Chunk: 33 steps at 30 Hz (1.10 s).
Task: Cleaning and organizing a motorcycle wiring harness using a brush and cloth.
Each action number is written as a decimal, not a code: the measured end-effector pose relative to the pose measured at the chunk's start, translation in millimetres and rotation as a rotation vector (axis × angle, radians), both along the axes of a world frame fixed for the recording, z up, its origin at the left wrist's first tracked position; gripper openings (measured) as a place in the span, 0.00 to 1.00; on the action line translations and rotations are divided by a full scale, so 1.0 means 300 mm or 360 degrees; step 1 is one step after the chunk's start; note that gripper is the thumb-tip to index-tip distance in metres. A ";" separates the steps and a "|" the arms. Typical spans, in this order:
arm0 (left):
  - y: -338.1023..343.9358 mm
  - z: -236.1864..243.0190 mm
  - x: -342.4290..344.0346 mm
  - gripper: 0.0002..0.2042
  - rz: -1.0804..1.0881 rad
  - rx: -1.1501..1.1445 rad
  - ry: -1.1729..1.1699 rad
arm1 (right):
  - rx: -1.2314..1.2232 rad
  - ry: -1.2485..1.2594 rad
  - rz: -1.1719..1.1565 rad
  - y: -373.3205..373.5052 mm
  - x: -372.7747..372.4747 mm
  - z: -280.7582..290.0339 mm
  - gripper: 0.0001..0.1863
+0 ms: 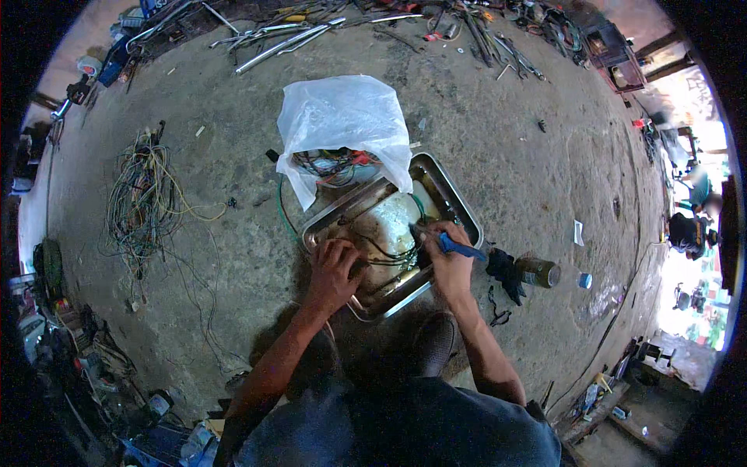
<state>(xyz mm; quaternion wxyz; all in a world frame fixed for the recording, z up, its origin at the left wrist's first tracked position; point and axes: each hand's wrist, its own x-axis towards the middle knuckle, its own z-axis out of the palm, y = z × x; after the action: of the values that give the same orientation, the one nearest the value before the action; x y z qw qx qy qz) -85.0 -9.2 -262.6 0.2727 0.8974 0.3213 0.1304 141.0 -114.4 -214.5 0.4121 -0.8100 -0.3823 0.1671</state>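
A rectangular metal tray (468, 214) lies in front of me with wet, shiny liquid in its bottom. Dark wires (389, 255) run through it between my hands. My left hand (336, 267) is closed over the tray's left side, its fingers curled on the wires; the fingertips are partly hidden. At the right side, my right hand (447, 257) grips a blue-handled tool (462, 247) whose working end is hidden by the fingers. A green wire (420, 205) rises near that hand. Behind the tray, a white plastic bag (342, 109) covers a container of red and dark wires (342, 162).
A tangled wire bundle (144, 198) lies on the concrete floor at left. Right of the tray are a black glove (506, 274), a jar of dark liquid (538, 272) and a blue-white cap (585, 280). Wrenches and other tools (288, 45) line the far edge.
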 end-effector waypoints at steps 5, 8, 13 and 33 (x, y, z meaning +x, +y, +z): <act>-0.007 -0.037 0.007 0.20 -0.0112 -0.0085 0.0119 | 0.0136 0.0322 0.0257 -0.010 -0.062 0.010 0.10; -0.018 -0.047 0.054 0.21 -0.0049 -0.0032 0.0113 | -0.0018 0.0310 0.0366 -0.016 -0.119 -0.046 0.09; -0.003 -0.037 0.108 0.32 0.0031 -0.0272 -0.0012 | -0.0129 0.0448 0.0168 -0.019 -0.095 -0.088 0.07; -0.015 -0.061 0.154 0.08 0.0078 -0.0161 -0.0071 | 0.0086 0.0043 0.0343 -0.020 0.001 -0.009 0.07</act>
<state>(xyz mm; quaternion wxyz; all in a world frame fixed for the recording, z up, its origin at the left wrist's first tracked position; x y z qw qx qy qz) -38.9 -13.7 -280.9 0.3216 0.8713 0.3432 0.1404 141.3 -120.3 -217.0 0.4186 -0.7504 -0.4660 0.2109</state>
